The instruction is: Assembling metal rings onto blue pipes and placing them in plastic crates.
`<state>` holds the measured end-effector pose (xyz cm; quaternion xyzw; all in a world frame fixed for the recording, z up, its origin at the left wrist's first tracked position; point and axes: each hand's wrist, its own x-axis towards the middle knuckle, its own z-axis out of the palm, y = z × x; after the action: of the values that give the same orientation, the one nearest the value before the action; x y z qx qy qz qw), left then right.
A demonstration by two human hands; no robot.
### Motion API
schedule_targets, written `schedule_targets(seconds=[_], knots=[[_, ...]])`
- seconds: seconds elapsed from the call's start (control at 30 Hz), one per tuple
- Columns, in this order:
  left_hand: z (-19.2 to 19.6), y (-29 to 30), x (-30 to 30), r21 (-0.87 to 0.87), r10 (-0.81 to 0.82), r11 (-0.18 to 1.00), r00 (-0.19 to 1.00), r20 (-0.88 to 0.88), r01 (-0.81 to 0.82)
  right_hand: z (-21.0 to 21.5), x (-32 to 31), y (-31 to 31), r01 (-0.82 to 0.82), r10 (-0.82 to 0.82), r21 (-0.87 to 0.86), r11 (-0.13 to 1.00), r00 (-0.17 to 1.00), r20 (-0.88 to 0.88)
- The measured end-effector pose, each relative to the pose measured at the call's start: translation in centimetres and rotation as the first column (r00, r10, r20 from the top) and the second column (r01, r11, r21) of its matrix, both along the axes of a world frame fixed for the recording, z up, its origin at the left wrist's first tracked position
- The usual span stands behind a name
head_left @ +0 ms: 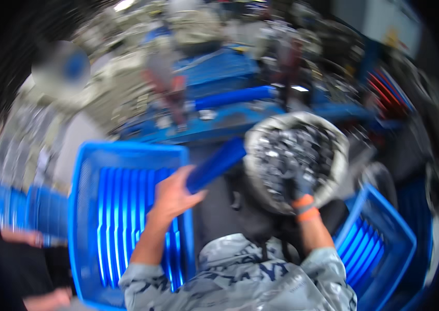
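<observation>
My left hand (pixel 174 196), bare, is wrapped round the lower end of a blue tube (pixel 217 165). The tube slants up to the right, toward a round pale sack-like container (pixel 339 168). Small shiny metal pieces (pixel 297 147) fill that container. Reaching in among them is my right hand (pixel 298 187), in a dark glove with an orange cuff; its fingers are blurred and partly hidden. Below my left hand, a blue plastic crate (pixel 77 217) holds several blue tubes lying side by side (pixel 121 223).
A second blue crate (pixel 403 249) with more tubes stands at the lower right. Ahead, another blue tube (pixel 235 97) lies across a blue bench (pixel 219 122) between upright fixtures. Another person's hand (pixel 30 238) shows at far left. Pale sacks (pixel 110 98) crowd the back left.
</observation>
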<state>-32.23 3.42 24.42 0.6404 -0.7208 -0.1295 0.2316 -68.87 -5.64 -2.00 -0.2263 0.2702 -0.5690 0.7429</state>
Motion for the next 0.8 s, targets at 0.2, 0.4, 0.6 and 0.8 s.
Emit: schedule_targets(seconds=[0.2, 0.4, 0.6, 0.8], knots=[[-3.1, -5.1, -7.0, -0.033, -0.265, 0.962, 0.958, 0.104, 0.27, 9.9, -4.3, 2.3, -0.024, 0.027, -0.215, 0.976, 1.0, 0.007], [-3.9, -5.0, -7.3, 0.04, -0.323, 0.947, 0.94, 0.108, 0.32, 10.6, -3.8, 2.8, -0.037, -0.014, -0.267, 0.963, 0.983, -0.185], [-7.4, -6.0, -7.8, 0.115, -0.311, 0.947, 0.944, 0.107, 0.299, 8.7, -5.5, 1.7, -0.161, 0.021, -0.287, 0.944, 0.9, -0.435], [-9.0, -7.2, -2.6, 0.04, -0.278, 0.961, 0.951, 0.138, 0.275, 8.8, -1.2, -3.4, -0.35, -0.131, -0.367, 0.862, 0.545, -0.828]])
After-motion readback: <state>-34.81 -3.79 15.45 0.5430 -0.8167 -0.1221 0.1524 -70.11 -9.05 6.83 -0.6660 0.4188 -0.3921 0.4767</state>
